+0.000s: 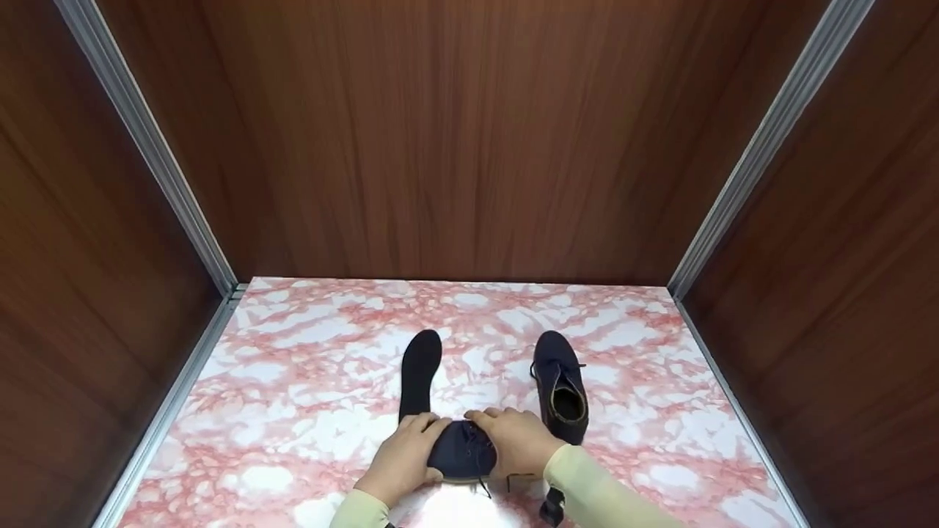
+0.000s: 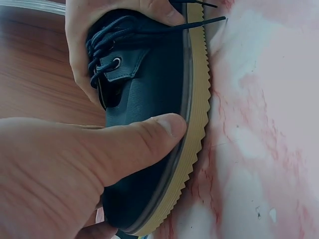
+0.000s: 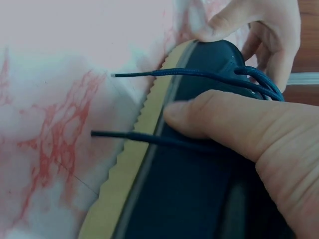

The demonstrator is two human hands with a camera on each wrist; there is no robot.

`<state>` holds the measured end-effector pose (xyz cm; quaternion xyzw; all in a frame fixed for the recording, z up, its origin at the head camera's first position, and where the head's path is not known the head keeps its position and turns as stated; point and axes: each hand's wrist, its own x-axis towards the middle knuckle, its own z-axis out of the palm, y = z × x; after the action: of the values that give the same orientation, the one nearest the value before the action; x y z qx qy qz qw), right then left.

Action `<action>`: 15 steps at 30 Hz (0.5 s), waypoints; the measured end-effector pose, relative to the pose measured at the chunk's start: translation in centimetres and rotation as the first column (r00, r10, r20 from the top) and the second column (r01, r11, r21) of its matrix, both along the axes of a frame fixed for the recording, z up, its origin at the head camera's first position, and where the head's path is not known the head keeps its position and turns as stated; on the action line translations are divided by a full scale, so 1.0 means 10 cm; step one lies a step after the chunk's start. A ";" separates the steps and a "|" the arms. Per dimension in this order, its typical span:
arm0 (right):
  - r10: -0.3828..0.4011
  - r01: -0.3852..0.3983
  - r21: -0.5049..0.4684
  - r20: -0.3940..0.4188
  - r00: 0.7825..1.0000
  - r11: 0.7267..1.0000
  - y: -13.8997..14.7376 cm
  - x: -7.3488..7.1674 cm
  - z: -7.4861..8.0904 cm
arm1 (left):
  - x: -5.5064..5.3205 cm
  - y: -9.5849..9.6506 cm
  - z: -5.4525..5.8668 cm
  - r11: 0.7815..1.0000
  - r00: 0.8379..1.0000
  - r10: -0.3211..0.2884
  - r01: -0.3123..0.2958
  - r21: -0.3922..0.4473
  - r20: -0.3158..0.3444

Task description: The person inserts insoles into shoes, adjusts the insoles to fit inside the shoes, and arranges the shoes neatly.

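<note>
Navy lace-up shoe is sitting crosswise between the person's two hands over the pink-marbled table, its toe pointing left; whether the table is bearing its weight is unclear. The left hand is gripping the shoe's toe end, its thumb pressing the near side just above the sole while its fingers are wrapping the toe. The right hand is gripping the shoe farther back, its thumb lying along the same side. Untied laces are trailing over the shoe's near edge. Beyond the shoe's toe, a flat black insole is lying lengthwise; to the shoe's right and beyond it, a matching shoe is standing upright.

The held shoe is probably behaving as a fairly light, sturdy piece: the tan, saw-edged sole is looking firm, the smooth upper is likely yielding a little under pressure and perhaps slipping. The toe and the rear sides, just above the sole, are offering the best hold; the loose laces are likely inviting snags.
</note>
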<state>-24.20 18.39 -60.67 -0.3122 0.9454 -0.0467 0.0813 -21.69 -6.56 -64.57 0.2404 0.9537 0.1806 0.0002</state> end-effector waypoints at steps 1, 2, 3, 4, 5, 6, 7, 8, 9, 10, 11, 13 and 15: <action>-0.005 0.005 0.001 -0.001 1.000 1.000 0.03 0.00 0.00 | 0.00 0.00 0.00 1.000 1.000 -0.001 0.001 -0.001 -0.002; -0.007 0.007 -0.001 -0.007 1.000 1.000 0.06 0.00 0.00 | 0.00 0.01 0.00 1.000 1.000 -0.003 0.003 -0.003 -0.004; -0.013 0.013 -0.004 -0.013 1.000 1.000 0.10 0.00 0.00 | 0.00 0.01 -0.01 1.000 1.000 -0.005 0.005 -0.005 -0.004; -0.021 0.020 -0.011 -0.019 1.000 1.000 0.14 0.01 0.01 | 0.00 0.01 -0.01 1.000 1.000 -0.006 0.006 -0.006 -0.004; -0.029 0.029 -0.017 -0.020 0.999 0.999 0.19 0.01 0.02 | 0.00 0.00 -0.01 1.000 1.000 -0.008 0.008 -0.007 -0.002; -0.040 0.040 -0.023 -0.015 0.999 0.999 0.23 0.01 0.03 | 0.01 0.00 -0.01 1.000 1.000 -0.009 0.009 -0.006 0.001; -0.051 0.051 -0.031 -0.009 0.999 0.998 0.27 0.02 0.04 | 0.01 -0.01 -0.01 1.000 1.000 -0.011 0.011 -0.005 -0.001; -0.063 0.062 -0.039 -0.001 0.998 0.997 0.31 0.02 0.05 | 0.01 -0.01 -0.01 1.000 1.000 -0.011 0.011 -0.004 -0.003; -0.073 0.074 -0.047 0.011 0.997 0.996 0.35 0.03 0.05 | 0.02 -0.02 -0.01 1.000 1.000 -0.010 0.010 -0.002 -0.004; -0.081 0.081 -0.055 0.017 0.997 0.995 0.38 0.04 0.06 | 0.02 -0.03 -0.01 1.000 1.000 -0.010 0.010 0.001 -0.008; -0.085 0.087 -0.064 0.023 0.996 0.994 0.41 0.05 0.06 | 0.02 -0.04 -0.01 1.000 1.000 -0.009 0.010 0.006 -0.008; -0.090 0.092 -0.085 0.029 0.996 0.992 0.45 0.06 0.06 | 0.02 -0.05 0.00 1.000 1.000 -0.008 0.008 0.015 -0.011; -0.093 0.095 -0.101 0.026 0.995 0.990 0.49 0.07 0.04 | 0.02 -0.06 0.00 1.000 1.000 -0.005 0.005 0.019 -0.008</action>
<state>-23.49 23.27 -60.24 -0.2706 0.9545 -0.1020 0.0729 -21.53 -7.14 -64.54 0.2437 0.9513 0.1885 -0.0053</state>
